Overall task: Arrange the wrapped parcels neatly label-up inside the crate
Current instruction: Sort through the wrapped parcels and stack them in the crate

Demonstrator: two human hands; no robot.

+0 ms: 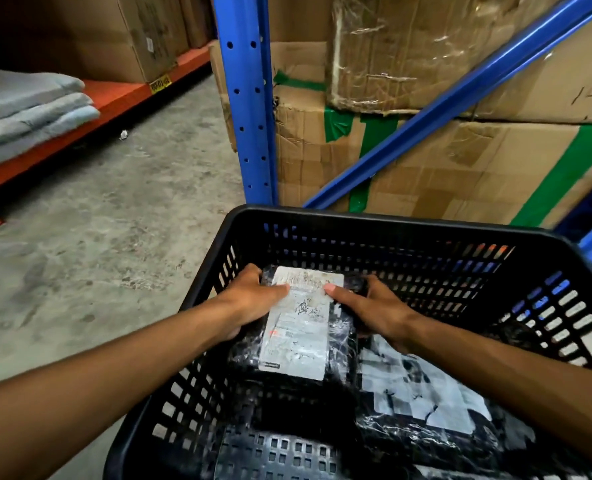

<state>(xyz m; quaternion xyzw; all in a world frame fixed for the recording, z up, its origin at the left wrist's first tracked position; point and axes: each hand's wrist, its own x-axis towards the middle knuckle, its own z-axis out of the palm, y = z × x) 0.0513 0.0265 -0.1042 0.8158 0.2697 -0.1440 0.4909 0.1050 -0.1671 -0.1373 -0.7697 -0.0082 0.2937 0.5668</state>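
A black slotted plastic crate point(384, 221) fills the lower right of the view. Inside it, a parcel wrapped in black plastic point(299, 327) lies with its white label facing up. My left hand point(253, 301) grips the parcel's left edge, thumb on the label. My right hand point(374, 308) grips its right edge, thumb on the label too. A second black-wrapped parcel point(422, 400) lies label-up to the right, partly under my right forearm. The crate's near left floor is bare.
A blue rack upright point(246, 98) and diagonal brace point(460, 95) stand just behind the crate, with taped cardboard boxes point(443, 168) stacked behind them. Concrete floor point(114, 220) lies to the left. An orange shelf point(79, 123) holds grey folded pads point(24, 109).
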